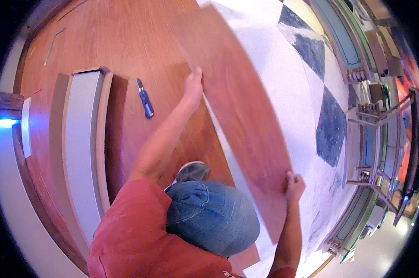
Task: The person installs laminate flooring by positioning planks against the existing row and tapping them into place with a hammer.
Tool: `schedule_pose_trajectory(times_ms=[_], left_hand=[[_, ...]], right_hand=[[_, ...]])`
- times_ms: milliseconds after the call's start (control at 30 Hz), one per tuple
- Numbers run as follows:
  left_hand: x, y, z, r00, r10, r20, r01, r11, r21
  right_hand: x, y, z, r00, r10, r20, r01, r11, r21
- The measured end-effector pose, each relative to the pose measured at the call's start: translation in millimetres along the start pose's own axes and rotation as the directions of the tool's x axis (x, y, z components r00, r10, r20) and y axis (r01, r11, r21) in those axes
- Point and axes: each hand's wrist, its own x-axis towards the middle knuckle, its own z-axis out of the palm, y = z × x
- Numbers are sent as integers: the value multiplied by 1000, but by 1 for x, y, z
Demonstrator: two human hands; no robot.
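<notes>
A long reddish-brown flooring plank [242, 111] is held up at a slant in front of me, above the edge between the laid wood floor and a white underlay sheet. My left hand [193, 87] grips its left edge toward the far end. Lower down, my right hand [294, 186] is closed on the right edge near the close end. Fingers of both hands are partly hidden by the plank. On the laid floor left of my left arm lies a blue utility knife [146, 103], its blade end pointing away.
A long open cardboard box [105, 134] with pale grey boards [82, 125] stands at the left. Wood flooring [112, 32] covers the left side; white underlay [283, 74] and dark-and-white checkered tiles [331, 127] lie right. A thin angled metal tool [52, 48] rests far left. Racks [369, 134] line the right.
</notes>
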Motion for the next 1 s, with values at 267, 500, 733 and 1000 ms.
schedule_pose_trajectory(times_ms=[267,500,733,1000], left_hand=[[51,-113,-28,991,-66,118,-12,827,562],[43,-101,-29,958,-233,170,101,822,561],[50,-100,-30,919,-349,183,208,823,528],[53,-103,-27,914,-365,179,221,816,534]], right_hand=[[-2,49,90,956,156,250,-141,987,-76],[12,76,105,950,85,301,-101,994,40],[28,70,104,930,93,355,-100,995,0],[38,82,104,917,125,379,-121,992,-36]])
